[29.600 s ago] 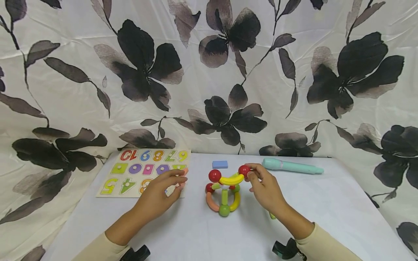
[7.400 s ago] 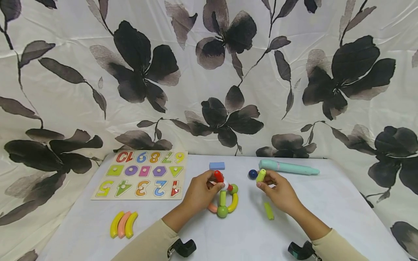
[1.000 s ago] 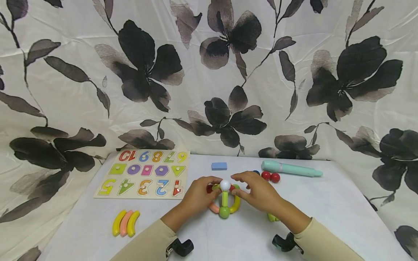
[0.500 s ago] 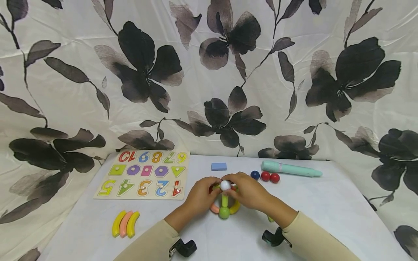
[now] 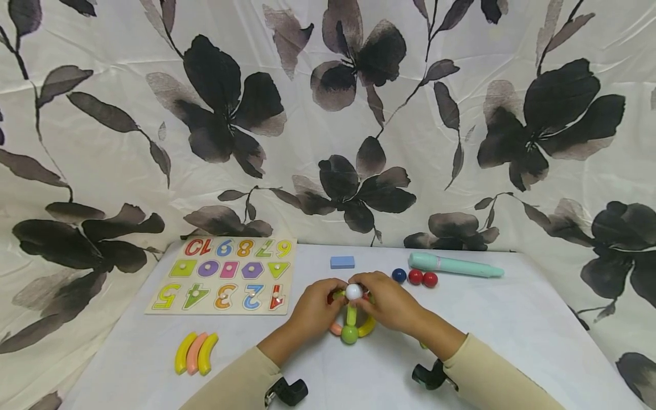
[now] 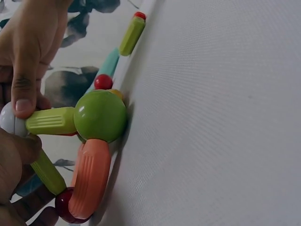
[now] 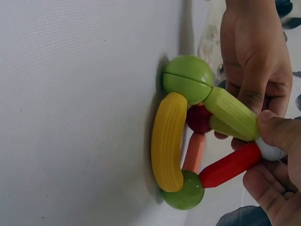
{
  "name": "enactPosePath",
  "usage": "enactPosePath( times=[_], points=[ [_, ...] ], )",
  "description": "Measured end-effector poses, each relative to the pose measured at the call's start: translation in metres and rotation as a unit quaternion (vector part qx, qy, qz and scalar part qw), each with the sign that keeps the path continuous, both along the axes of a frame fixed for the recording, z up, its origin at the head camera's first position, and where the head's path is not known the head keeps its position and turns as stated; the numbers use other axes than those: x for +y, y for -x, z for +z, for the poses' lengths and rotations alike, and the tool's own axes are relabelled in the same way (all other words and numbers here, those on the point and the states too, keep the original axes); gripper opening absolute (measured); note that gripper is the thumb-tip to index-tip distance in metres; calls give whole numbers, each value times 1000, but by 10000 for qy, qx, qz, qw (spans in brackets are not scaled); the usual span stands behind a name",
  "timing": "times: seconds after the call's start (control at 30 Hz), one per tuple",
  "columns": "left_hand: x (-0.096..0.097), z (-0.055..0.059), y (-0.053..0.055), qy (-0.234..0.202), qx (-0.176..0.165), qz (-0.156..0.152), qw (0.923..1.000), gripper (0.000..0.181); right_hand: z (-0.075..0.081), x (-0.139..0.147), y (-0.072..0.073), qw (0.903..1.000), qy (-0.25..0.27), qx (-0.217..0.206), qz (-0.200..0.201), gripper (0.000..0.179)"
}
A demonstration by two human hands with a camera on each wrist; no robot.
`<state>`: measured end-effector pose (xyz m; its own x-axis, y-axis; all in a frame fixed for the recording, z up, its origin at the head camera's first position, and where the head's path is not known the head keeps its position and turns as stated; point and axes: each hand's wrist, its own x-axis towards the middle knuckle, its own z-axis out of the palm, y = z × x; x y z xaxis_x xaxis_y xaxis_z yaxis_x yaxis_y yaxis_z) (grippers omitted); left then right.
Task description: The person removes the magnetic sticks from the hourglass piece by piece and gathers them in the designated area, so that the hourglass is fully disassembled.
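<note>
Reaching in from the near edge, two beige sleeves (image 5: 230, 378) pass over a table (image 5: 353, 381) with a matte white cover, a small black camera (image 5: 288, 392) at each wrist. Toward the front left, three curved pieces (image 5: 195, 353), two yellow with a salmon one between, lie side by side. A green piece (image 5: 423, 345) peeks from behind the right wrist (too hidden to make out whole). At the table's middle, a ball-and-rod frame (image 5: 351, 314) rests on the cover. The left hand (image 5: 314, 302) grasps its side by a dark red ball (image 7: 198, 118); the right hand (image 5: 386, 299) has thumb and fingers pinched on the white ball (image 5: 353, 292) at its top. Farther left lies a number board (image 5: 152, 306), digits upside down. Beyond the hands sit a navy ball (image 5: 399, 275), two red balls (image 5: 430, 279), a blue block (image 5: 342, 262) and a teal tube (image 5: 461, 266). Behind the far edge hangs a creased white cloth (image 5: 287, 216) printed with dark flowers.
</note>
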<state>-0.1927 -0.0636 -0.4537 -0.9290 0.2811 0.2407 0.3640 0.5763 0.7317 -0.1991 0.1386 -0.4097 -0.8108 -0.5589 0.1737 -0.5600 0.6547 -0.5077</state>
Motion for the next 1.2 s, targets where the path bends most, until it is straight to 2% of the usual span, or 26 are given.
enactPosePath(
  times=[0.4,0.7,0.9,1.07,1.2],
  points=[
    [0,-2,1,35,-34,-32,10000,18,1,-1,-2,9994,110,283,-148,43],
    [-1,-1,1,90,-8,-54,9999,24,2,2,2,9988,393,125,-259,46],
    [-5,-1,-3,362,52,115,9993,36,3,13,5,9981,392,45,-479,48],
    [-12,0,-8,521,-278,105,9982,46,3,29,9,9966,369,214,-702,49],
    [-19,-3,-9,769,-666,-68,9948,68,3,46,11,9941,341,395,-950,49]
  ],
)
